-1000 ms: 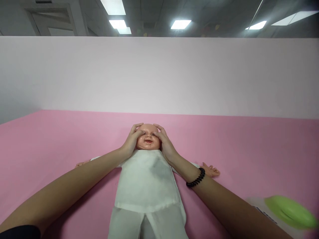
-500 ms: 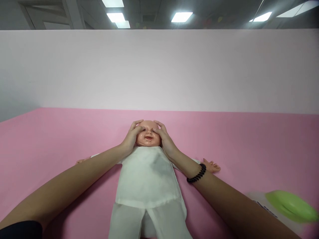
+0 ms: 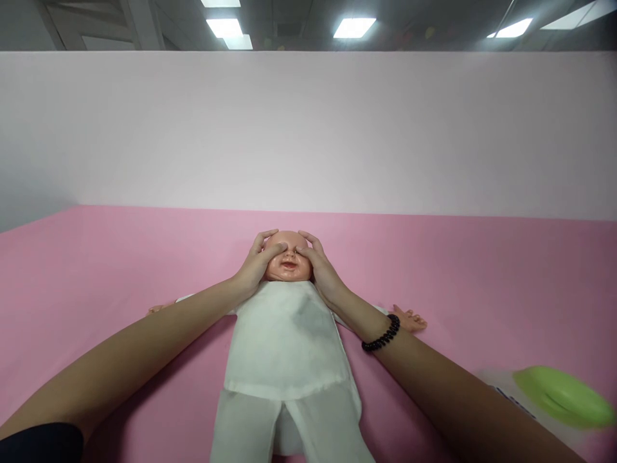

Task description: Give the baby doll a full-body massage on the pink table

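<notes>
One doll (image 3: 289, 341) laid face-up, centre to lower frame, on pink surface (image 3: 482, 276). Head (image 3: 290, 271) cupped between left hand (image 3: 252, 265) and right hand (image 3: 325, 271), both half-curled, thumbs laid at the eyes. White wall (image 3: 308, 128) seen behind; ceiling lights (image 3: 355, 27) along top edge.

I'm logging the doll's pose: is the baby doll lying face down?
No, the baby doll lies face up, its mouth showing between the left hand and right hand.

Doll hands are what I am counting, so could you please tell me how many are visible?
2. One doll hand lies on the pink surface beyond the right forearm, near the black coil bracelet; the other doll hand shows beyond the left forearm, which partly hides it.
</notes>
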Available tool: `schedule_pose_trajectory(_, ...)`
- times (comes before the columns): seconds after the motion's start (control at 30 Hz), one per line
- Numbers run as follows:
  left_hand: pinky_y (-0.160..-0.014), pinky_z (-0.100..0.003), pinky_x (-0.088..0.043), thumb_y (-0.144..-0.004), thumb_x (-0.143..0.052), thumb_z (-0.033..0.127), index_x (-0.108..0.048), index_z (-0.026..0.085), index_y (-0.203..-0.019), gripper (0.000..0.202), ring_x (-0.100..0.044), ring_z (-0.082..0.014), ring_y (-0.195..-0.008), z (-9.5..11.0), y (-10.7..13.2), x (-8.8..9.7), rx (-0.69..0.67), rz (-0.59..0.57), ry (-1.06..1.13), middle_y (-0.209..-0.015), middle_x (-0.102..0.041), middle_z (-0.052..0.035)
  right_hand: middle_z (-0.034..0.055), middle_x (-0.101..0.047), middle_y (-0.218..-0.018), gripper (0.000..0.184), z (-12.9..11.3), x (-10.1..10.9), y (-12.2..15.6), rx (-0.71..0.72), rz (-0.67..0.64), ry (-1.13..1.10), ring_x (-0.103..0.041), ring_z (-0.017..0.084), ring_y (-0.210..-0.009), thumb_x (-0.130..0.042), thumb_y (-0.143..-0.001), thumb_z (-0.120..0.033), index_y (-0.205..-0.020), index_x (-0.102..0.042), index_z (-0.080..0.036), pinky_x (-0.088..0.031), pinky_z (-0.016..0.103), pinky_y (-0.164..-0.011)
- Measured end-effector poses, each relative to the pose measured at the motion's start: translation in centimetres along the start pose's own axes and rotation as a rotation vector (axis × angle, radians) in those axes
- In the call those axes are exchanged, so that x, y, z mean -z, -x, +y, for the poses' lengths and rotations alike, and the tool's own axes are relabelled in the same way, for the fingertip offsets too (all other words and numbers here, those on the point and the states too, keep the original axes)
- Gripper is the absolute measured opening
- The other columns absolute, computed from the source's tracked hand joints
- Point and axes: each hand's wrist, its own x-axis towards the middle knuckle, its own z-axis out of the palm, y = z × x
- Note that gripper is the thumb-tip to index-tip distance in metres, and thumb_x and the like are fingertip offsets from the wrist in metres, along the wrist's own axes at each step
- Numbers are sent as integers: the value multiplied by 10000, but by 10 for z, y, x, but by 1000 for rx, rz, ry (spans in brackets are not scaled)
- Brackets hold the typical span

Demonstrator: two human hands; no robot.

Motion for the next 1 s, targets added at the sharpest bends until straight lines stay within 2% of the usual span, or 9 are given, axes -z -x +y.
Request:
schedule_pose_trajectory(0.17, -892, -362, -614, -866, -748, 325, -584, 300, -1365, 525, -736, -221, -1004, -3, -3, 1, -1, -3, 30, -1203, -681, -62, -3, -691, -1132, 662, 2, 1, -2, -14, -20, -55, -677, 236, -1061, -798, -701, -429, -1319, -577, -343, -588, 368, -893)
schedule_pose_trajectory(0.4, -929, -373, -611, -800, -861, 379, -594, 297, -1369, 634, -731, -239, -1056, -2, -1, 2, -6, -3, 7, -1296, -648, -78, 6, -671, -1198, 717, -1, -1, 0, -14, 2, 9, -678, 231, -1073, -844, -688, -457, -1338, -562, -344, -583, 372, -937)
schedule_pose_trajectory(0.63, -958, -395, -606, -862, -742, 375, -547, 316, -1409, 584, -729, -241, -1075, -10, -8, 5, -9, -34, 19, -1235, -685, -62, -1, -693, -1153, 659, 0, 1, -1, -16, -39, -50, -672, 242, -1125, -800, -722, -427, -1330, -559, -347, -574, 382, -978)
schedule_pose_trajectory(0.83, -1048, -441, -576, -810, -841, 392, -543, 311, -1431, 693, -701, -275, -1180, -6, 0, 5, -27, -79, 29, -1381, -625, -90, 9, -673, -1240, 765, -2, 1, 4, -37, -84, -102, -691, 249, -1126, -875, -675, -380, -1359, -532, -353, -597, 419, -993)
schedule_pose_trajectory(1.0, -1084, -460, -554, -781, -869, 352, -545, 304, -1448, 743, -680, -292, -1223, -3, 3, 5, -27, -101, 29, -1374, -633, -92, 17, -667, -1263, 796, -2, 2, 5, -48, -108, -150, -715, 234, -1083, -895, -687, -352, -1380, -505, -351, -614, 426, -983)
